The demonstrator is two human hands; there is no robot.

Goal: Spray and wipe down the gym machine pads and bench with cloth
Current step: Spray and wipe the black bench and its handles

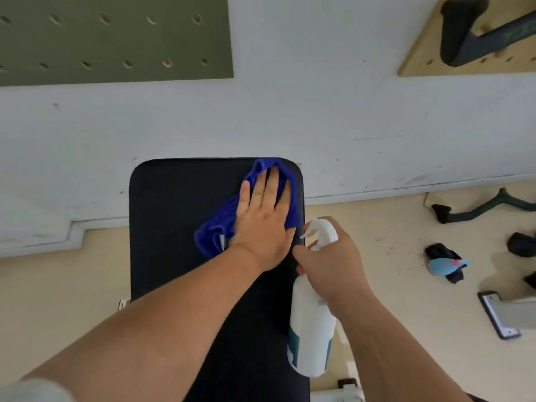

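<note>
A black padded bench (179, 221) runs away from me toward the white wall. My left hand (264, 219) lies flat, fingers spread, pressing a blue cloth (216, 232) onto the bench's far right corner. The cloth bunches out to the left of the palm and past the fingertips. My right hand (333, 265) grips the neck of a white spray bottle (311, 329) beside the bench's right edge. Its nozzle points left toward the bench and its body hangs down below the hand.
A green pegboard (116, 39) and a wooden pegboard (435, 53) with a dark handle hang on the wall. On the beige floor at right lie a bent bar attachment (478, 208), dark items with a light blue object (446, 265), and a metal bracket (499, 314).
</note>
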